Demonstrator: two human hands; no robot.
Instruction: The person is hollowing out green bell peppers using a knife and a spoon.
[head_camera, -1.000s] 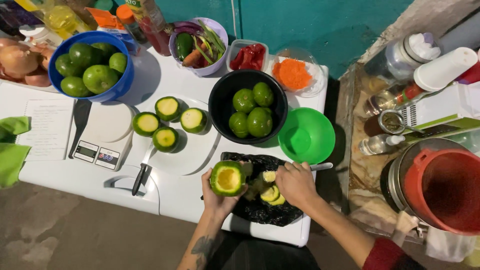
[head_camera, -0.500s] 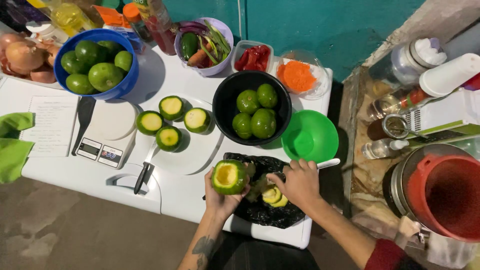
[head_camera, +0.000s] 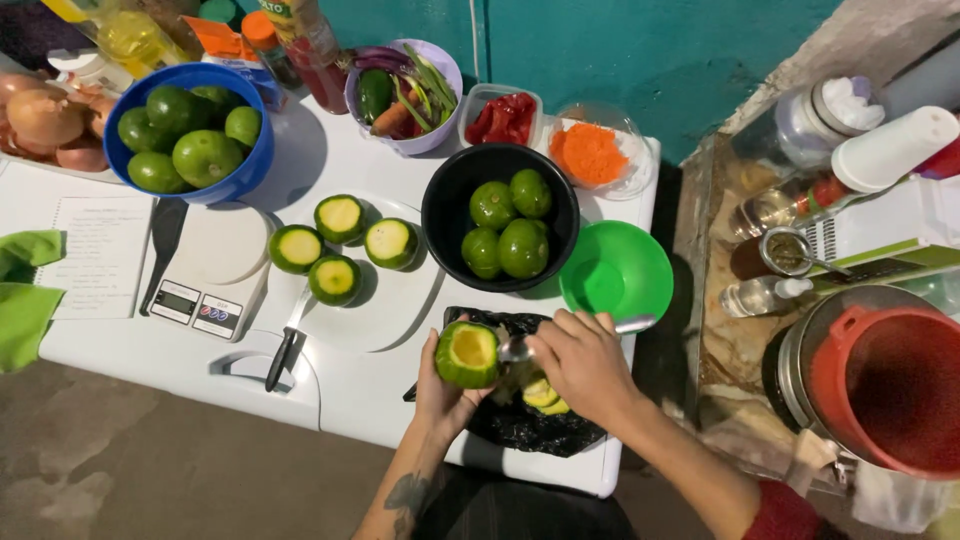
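Note:
My left hand (head_camera: 440, 395) holds a green fruit (head_camera: 466, 355) with its top cut off and a pale yellow hollow facing up. My right hand (head_camera: 582, 362) grips a metal spoon (head_camera: 518, 348); its bowl sits at the fruit's right rim and its handle sticks out past my knuckles. Both hands hover over a black plastic bag (head_camera: 520, 420) that holds yellow-green scraps (head_camera: 545, 397).
A white plate (head_camera: 385, 305) carries several cut green fruits (head_camera: 338, 250) and a black-handled knife (head_camera: 284, 345). A black bowl (head_camera: 445, 205) and a blue bowl (head_camera: 250, 165) hold whole green fruits. An empty green bowl (head_camera: 615, 275), a kitchen scale (head_camera: 210, 270) and vegetable tubs stand around.
The spoon has come up from the scraps on the bag to the fruit's rim. My left hand has kept the fruit in nearly the same place.

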